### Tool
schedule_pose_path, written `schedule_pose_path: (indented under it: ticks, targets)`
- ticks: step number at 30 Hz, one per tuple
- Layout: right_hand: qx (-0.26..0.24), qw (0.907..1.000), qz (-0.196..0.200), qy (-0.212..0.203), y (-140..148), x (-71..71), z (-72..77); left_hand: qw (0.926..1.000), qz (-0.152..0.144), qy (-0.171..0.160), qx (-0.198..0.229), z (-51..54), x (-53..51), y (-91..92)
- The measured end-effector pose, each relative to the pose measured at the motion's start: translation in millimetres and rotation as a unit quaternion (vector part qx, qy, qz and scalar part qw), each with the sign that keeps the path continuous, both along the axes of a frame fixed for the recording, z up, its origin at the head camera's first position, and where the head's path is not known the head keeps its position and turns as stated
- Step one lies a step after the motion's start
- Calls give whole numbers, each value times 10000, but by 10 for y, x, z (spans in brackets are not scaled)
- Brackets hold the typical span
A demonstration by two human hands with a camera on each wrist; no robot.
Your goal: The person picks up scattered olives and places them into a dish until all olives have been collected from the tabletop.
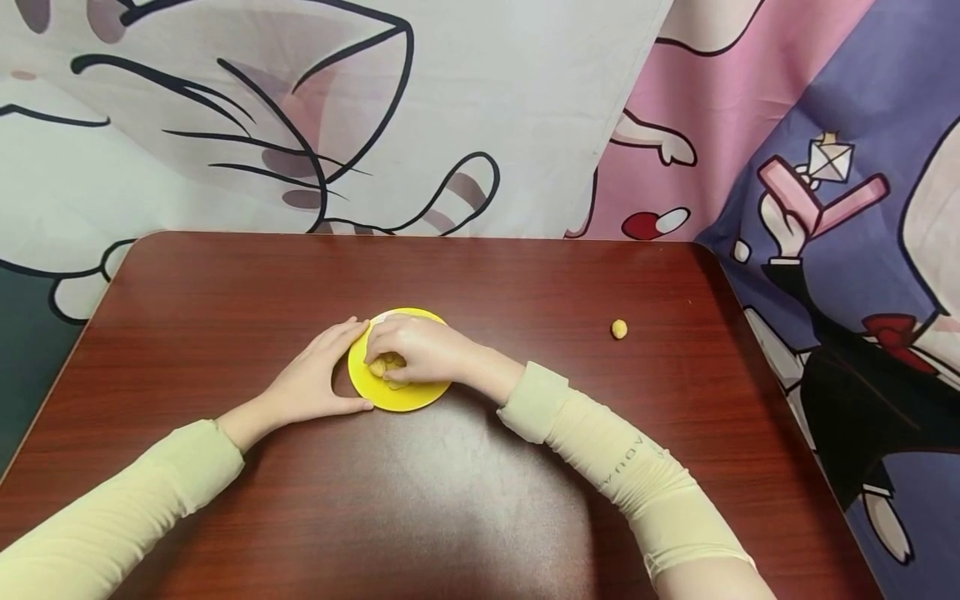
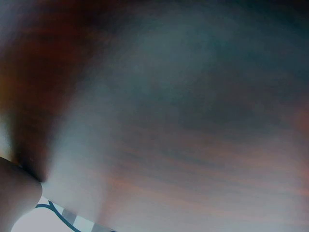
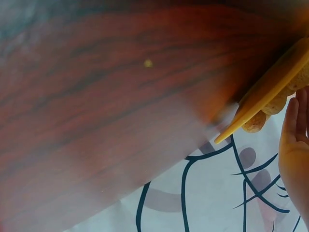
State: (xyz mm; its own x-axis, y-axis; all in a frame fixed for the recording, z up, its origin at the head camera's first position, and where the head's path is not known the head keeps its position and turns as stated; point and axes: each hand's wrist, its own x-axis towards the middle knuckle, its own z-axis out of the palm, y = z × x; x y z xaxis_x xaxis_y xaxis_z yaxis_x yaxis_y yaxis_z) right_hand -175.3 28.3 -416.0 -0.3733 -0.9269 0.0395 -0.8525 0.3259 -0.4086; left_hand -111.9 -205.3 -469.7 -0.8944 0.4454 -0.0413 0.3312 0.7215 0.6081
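Observation:
A round yellow plate point(image 1: 405, 400) lies on the table with several small, knobbly yellow balls point(image 1: 378, 367) on it. My right hand point(image 1: 416, 348) is over the plate, its fingers and thumb curled round some of those balls; the fingertips are partly hidden. My left hand point(image 1: 311, 379) is at the plate's left side, fingers and thumb spread wide and touching the rim. In the right wrist view, the plate point(image 3: 275, 89) appears edge-on with balls point(image 3: 255, 122) along it. One more yellow ball point(image 1: 618, 329) lies alone to the right, seen too as a blurred spot.
The dark red wooden table point(image 1: 450, 275) has rounded far corners. Behind it hangs a white cartoon-printed curtain point(image 1: 525, 100), with a pink and blue one point(image 1: 750, 75) on the right. The left wrist view is mostly blurred tabletop point(image 2: 193, 169).

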Motion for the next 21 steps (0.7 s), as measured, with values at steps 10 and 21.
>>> schedule_pose_path:
  ticks: [10,21]
  targets:
    - [154,9998,-85,-131,-4,-38,6,9998,-46,176,40,28,-8,4]
    - [279,9993,-114,-218,-13,-27,-12,10000,-26,83,15,22,5,0]
